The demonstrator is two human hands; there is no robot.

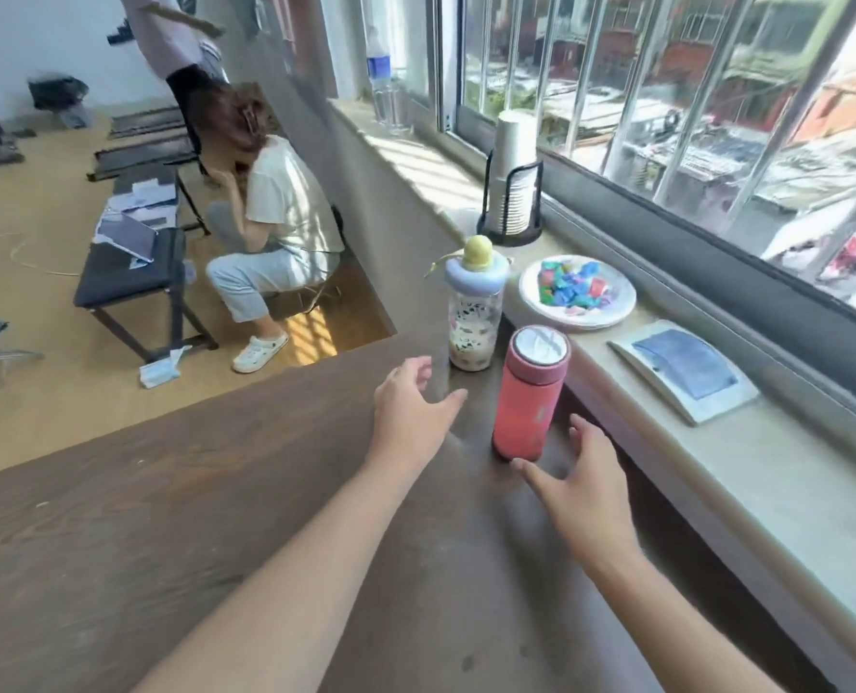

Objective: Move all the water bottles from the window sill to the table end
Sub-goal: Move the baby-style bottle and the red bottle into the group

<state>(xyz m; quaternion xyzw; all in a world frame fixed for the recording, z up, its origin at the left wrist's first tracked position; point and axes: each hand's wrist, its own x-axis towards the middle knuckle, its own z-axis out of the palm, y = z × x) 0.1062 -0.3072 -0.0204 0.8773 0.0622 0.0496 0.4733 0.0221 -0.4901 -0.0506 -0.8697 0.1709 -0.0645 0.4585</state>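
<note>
A pink flask [528,397] with a silver lid stands upright on the dark wooden table [216,517] near its far right corner. Behind it, at the table's far end, stands a clear patterned bottle [475,312] with a lilac cap and yellow knob. My left hand [408,407] hovers open just left of both, holding nothing. My right hand [573,485] is open beside the flask's base, fingertips close to it but apart. A clear plastic water bottle [385,82] with a blue label remains far back on the window sill [716,472].
On the sill stand a black holder of paper cups [513,192], a paper plate of coloured wrapped sweets [576,292] and a booklet [683,370]. A seated person [271,227] and a low black bench [131,262] lie beyond the table's far edge.
</note>
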